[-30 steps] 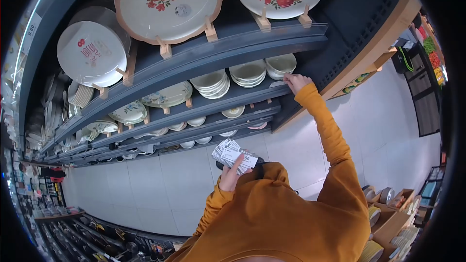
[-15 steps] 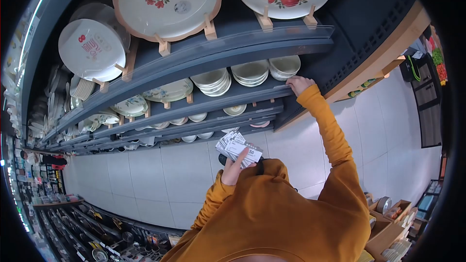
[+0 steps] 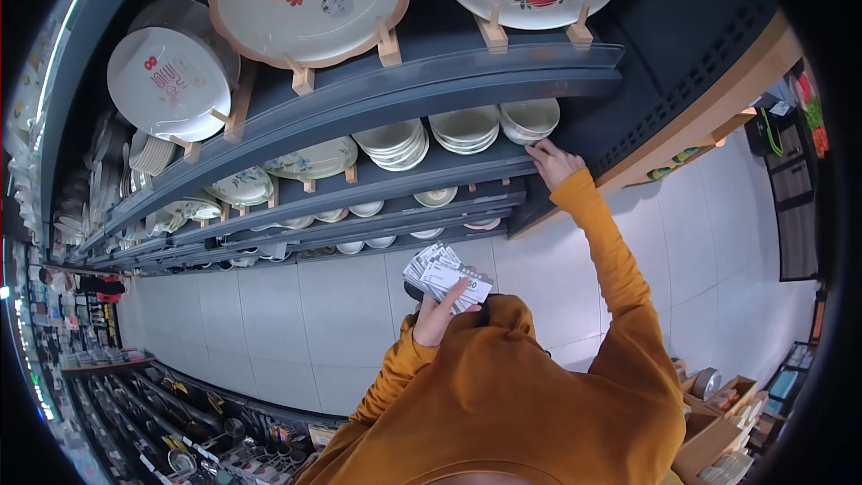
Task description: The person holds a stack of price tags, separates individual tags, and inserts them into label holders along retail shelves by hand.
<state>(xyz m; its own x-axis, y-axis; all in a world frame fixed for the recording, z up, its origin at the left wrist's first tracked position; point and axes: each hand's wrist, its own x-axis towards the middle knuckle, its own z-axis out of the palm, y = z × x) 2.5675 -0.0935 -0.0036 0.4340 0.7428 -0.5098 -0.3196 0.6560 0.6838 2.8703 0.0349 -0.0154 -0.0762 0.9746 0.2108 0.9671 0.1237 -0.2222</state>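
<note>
A fanned stack of printed price tags is gripped in my left hand, the thumb lying across the top one. My right hand reaches to the front edge of a dark shelf, just below a stack of white bowls at the shelf's right end. Its fingers are bent together at that edge; whatever is between them is hidden. To the left on this shelf stand further bowl stacks, one in the middle and another beside it.
Above, large pomegranate-patterned plates lean on wooden pegs. Lower shelves carry small bowls. A wooden-edged side panel stands right of my right arm. Pale floor tiles lie below, with a utensil rack behind.
My right hand has shifted slightly, its fingers now more stretched along the shelf edge beneath the bowls. The left hand still grips the price tags, tilted slightly differently.
</note>
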